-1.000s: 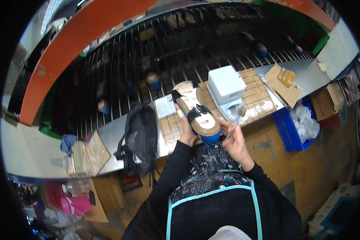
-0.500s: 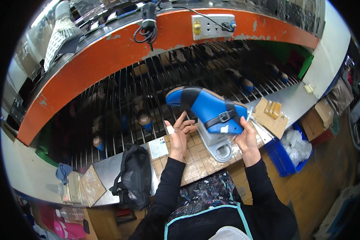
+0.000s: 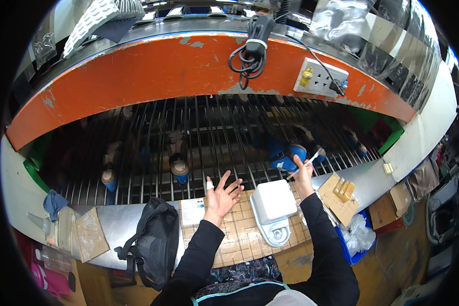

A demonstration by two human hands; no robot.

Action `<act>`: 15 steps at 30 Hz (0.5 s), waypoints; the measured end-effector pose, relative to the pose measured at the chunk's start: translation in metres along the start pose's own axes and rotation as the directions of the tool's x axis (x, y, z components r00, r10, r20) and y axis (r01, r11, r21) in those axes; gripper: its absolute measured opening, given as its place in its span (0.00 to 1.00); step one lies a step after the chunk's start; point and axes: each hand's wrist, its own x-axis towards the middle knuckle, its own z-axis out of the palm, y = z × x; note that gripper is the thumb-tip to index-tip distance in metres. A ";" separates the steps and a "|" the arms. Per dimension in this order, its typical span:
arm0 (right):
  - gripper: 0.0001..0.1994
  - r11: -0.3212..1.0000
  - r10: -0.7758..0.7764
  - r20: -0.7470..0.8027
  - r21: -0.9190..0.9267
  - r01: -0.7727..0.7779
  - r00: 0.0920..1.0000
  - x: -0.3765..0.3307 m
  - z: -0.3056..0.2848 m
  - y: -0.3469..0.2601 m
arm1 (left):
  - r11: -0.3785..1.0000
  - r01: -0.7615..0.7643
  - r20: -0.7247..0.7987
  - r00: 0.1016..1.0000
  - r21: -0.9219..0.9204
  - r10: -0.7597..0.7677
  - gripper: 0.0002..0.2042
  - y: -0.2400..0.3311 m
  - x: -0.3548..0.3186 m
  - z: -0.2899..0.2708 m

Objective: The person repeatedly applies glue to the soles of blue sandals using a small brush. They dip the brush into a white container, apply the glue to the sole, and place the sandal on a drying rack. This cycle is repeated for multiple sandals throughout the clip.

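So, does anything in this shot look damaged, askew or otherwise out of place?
Mostly wear: the orange beam has chipped paint along its edges, and a coiled black cable hangs loosely over it beside the white socket box. The left hand, open, has a white wrap on one finger. The right hand holds a thin white tool.

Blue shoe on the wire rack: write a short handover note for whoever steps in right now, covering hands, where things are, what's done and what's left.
Left hand: open, fingers spread, holding nothing, hovering over the brown grid mat.
Right hand: holds a thin white brush-like tool and reaches at the blue shoe.
The blue shoe lies on the wire rack under the orange beam, beside other shoes there.
White box device sits on the mat; black mesh bag to its left.
Done: shoe is on the rack.
Left: cannot tell from this view.
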 end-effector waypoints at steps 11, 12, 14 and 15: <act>0.34 0.514 0.034 0.346 -0.810 0.281 0.937 0.007 0.040 0.050 | 1.000 0.012 -0.037 0.999 0.006 -0.011 0.39 0.001 -0.001 0.002; 0.33 0.519 0.140 0.339 -0.825 0.223 0.930 0.010 0.037 0.050 | 1.000 0.010 -0.027 1.000 -0.002 -0.010 0.39 0.001 -0.002 0.002; 0.32 0.512 0.232 0.342 -0.839 0.185 0.911 0.024 0.025 0.044 | 1.000 0.012 -0.027 1.000 0.001 -0.012 0.39 0.001 -0.001 0.002; 0.31 0.502 0.228 0.277 -0.855 0.131 0.934 0.037 0.018 0.040 | 1.000 0.009 -0.041 0.999 0.004 -0.009 0.39 0.000 -0.001 0.002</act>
